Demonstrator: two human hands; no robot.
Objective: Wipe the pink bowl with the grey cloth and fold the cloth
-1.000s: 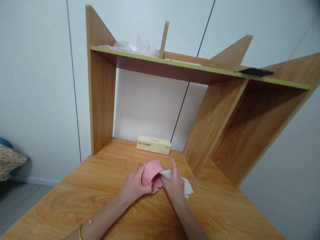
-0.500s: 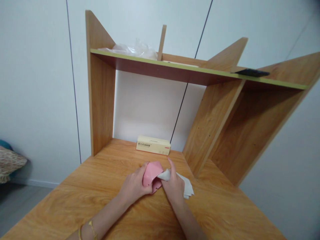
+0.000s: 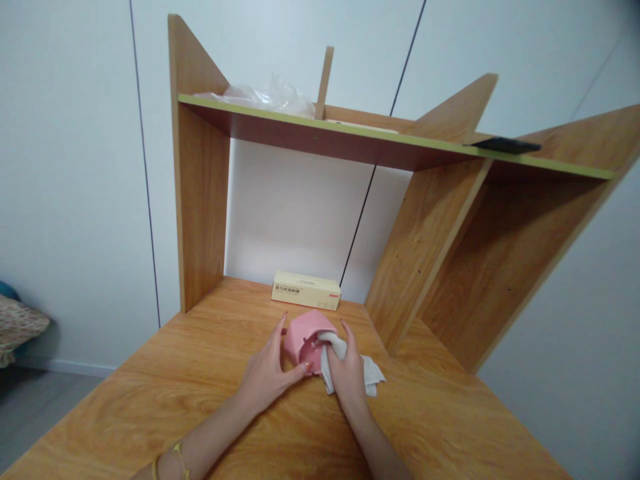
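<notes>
A hollow pink faceted pot point(image 3: 304, 329) is tipped on its side over the desk, its opening toward me and to the right. My left hand point(image 3: 270, 365) grips it from the left, with the thumb at the lower rim and the fingers along the outer wall. My right hand point(image 3: 349, 373) holds a pale grey cloth point(image 3: 371, 375), part of it pushed into the pot's opening. The rest of the cloth hangs out to the right of the hand. Some right fingertips are hidden by the cloth and the pot.
Behind the pot, a cream box point(image 3: 306, 291) lies against the back of the wooden desk point(image 3: 165, 387). A shelf unit point(image 3: 203, 207) rises around it. Up on the shelf are a clear plastic bag point(image 3: 273, 97) and a flat black object point(image 3: 506, 145).
The pot has turned so that its inside faces me more. My left fingers have spread wider around it, and my right hand has shifted slightly with the cloth at the opening.
</notes>
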